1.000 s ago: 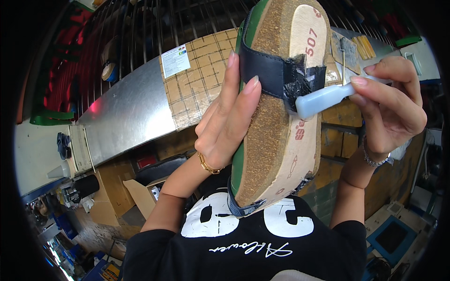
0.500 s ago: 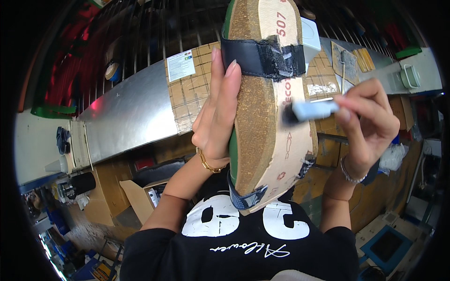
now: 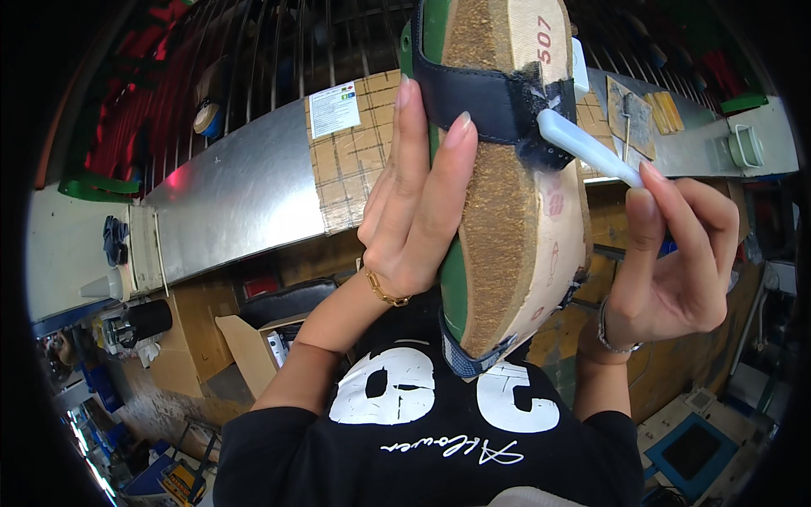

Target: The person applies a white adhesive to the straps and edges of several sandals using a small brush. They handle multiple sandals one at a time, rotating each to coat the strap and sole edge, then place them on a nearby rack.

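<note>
A sandal with a brown cork side (image 3: pixel 498 228), a pale insole-like underside (image 3: pixel 553 220) and a dark strap (image 3: pixel 469 103) is held up before my chest, over a green shoe last (image 3: pixel 455 283). My left hand (image 3: pixel 414 207) is closed around its left side, two fingers lying along the strap and cork; the thumb is hidden. In my right hand (image 3: pixel 680 253), a small brush (image 3: pixel 590 148) with a pale blue handle is pinched between thumb and fingers. Its dark bristles are against the strap's blackened end, folded over the underside. Another strap (image 3: pixel 475 359) sits at the lower end.
Beyond the sandal runs a metal worktop (image 3: pixel 245 186) with a cardboard sheet (image 3: pixel 342 173). To the right lie a stained board (image 3: pixel 628 118), yellowish sticks (image 3: pixel 665 112) and a pale green container (image 3: pixel 745 145). An open cardboard box (image 3: pixel 247 342) stands below, left of me.
The brush has gone from mid-sole up to the strap end. The sandal has shifted right and turned, showing more cork. My left hand moved along with it.
</note>
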`<action>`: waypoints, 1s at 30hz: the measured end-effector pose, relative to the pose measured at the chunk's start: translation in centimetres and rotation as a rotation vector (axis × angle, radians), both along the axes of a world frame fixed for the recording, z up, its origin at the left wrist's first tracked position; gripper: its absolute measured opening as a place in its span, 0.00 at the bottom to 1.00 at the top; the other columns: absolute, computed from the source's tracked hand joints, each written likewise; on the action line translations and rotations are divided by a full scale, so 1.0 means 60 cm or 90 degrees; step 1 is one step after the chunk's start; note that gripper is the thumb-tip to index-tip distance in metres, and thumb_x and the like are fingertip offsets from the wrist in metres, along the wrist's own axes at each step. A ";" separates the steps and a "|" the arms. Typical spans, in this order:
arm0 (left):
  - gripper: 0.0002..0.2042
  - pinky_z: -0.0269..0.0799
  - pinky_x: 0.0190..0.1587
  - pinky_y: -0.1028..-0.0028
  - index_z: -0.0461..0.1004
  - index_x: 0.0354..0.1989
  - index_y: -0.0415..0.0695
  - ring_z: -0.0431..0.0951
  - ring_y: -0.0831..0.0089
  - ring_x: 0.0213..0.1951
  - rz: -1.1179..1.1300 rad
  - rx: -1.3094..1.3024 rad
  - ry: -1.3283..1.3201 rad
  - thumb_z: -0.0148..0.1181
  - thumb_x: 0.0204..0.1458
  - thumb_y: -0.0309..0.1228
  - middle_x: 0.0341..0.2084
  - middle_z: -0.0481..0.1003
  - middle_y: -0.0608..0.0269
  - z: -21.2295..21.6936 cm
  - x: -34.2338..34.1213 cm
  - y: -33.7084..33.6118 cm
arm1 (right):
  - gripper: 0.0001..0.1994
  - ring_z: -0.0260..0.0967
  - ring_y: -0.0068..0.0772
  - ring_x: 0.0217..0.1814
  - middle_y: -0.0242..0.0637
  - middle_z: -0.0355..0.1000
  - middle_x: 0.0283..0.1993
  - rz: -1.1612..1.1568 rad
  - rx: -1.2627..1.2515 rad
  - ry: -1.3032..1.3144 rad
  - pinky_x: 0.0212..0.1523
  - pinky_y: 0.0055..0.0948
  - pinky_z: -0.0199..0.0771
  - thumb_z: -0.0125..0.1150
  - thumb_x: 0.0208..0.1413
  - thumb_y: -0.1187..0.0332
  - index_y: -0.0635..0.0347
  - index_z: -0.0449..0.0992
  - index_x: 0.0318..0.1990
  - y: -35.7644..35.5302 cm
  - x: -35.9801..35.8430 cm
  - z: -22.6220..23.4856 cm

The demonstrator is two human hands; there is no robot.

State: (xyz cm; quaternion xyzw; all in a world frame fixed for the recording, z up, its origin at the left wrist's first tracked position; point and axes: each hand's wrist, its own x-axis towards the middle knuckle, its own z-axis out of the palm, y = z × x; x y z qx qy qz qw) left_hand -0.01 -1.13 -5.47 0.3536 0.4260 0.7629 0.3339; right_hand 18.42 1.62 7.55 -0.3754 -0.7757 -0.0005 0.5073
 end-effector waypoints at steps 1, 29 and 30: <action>0.37 0.81 0.46 0.73 0.60 0.67 0.33 0.83 0.62 0.46 0.001 0.000 0.000 0.71 0.49 0.27 0.50 0.77 0.41 0.000 0.000 0.000 | 0.09 0.69 0.29 0.40 0.37 0.73 0.37 -0.015 0.016 -0.011 0.42 0.25 0.66 0.69 0.50 0.80 0.66 0.85 0.41 -0.004 -0.001 -0.001; 0.36 0.81 0.45 0.73 0.63 0.66 0.35 0.84 0.63 0.45 0.096 0.080 0.349 0.72 0.48 0.27 0.49 0.78 0.43 0.024 -0.001 0.011 | 0.11 0.68 0.31 0.40 0.41 0.73 0.39 0.319 -0.034 -0.040 0.38 0.24 0.64 0.73 0.43 0.76 0.62 0.85 0.38 0.089 0.054 -0.005; 0.36 0.81 0.45 0.73 0.63 0.66 0.35 0.84 0.63 0.45 0.080 0.102 0.413 0.72 0.48 0.27 0.49 0.78 0.43 0.029 -0.002 0.014 | 0.12 0.67 0.32 0.39 0.42 0.73 0.39 0.309 -0.043 -0.035 0.38 0.24 0.63 0.73 0.42 0.75 0.62 0.85 0.38 0.083 0.055 -0.008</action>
